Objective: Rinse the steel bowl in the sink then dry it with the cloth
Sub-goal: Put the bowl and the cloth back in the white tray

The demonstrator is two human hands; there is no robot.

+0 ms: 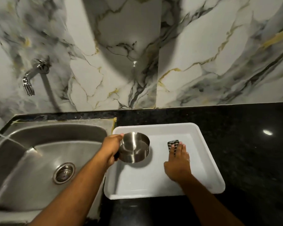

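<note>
My left hand (pixel 110 150) grips the steel bowl (pixel 135 147) by its left side, holding it tilted over the left part of the white tray (pixel 207 160). My right hand (pixel 178 163) lies flat in the tray, its fingers resting on a small folded black-and-white checked cloth (pixel 172 144). The steel sink (pixel 39 160) with its round drain (pixel 64 172) is to the left of the tray.
A chrome tap (pixel 31 77) sticks out of the marble-patterned wall above the sink's left side. The black stone counter (pixel 252 144) runs behind and to the right of the tray.
</note>
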